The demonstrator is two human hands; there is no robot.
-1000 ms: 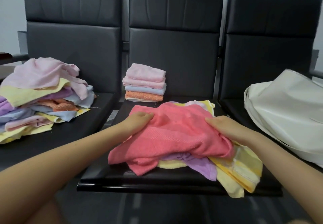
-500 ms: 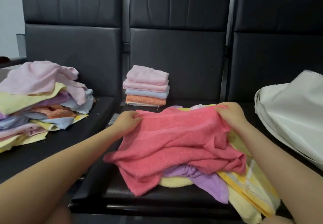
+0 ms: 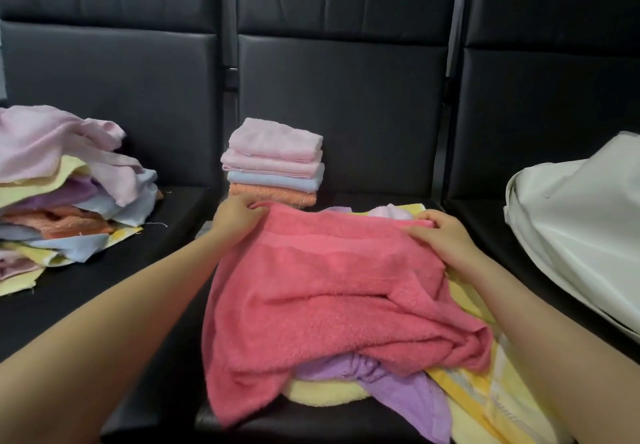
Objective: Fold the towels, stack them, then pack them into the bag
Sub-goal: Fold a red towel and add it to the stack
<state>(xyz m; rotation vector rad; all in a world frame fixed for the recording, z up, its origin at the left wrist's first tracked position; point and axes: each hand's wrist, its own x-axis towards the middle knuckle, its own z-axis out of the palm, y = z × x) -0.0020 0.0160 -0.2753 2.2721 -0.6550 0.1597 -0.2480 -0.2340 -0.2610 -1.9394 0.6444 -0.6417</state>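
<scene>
The coral-pink towel [image 3: 332, 291] lies spread over a loose heap on the middle seat [image 3: 166, 384], its far edge pulled out between the two hands. The left hand [image 3: 235, 216] grasps the towel's far left corner, fingers curled over the cloth. The right hand [image 3: 440, 232] pinches the far right corner, thumb and fingers closed on the edge. The near part of the towel sags in folds toward the seat's front edge. Under it lie a purple towel [image 3: 405, 388], a pale yellow towel [image 3: 322, 395] and a yellow striped towel [image 3: 485, 395], which sticks out on the near right beneath the right forearm. Just beyond the left hand, at the far end of the same seat against the backrest, stands a folded stack [image 3: 273, 163]: two pink towels on top, then a light blue one, then an orange one at the bottom. On the left seat sits an unfolded pile [image 3: 65, 187] of pink, yellow, purple, orange and blue towels. On the right seat, well apart from the right hand, lies the white bag [image 3: 581, 221].
</scene>
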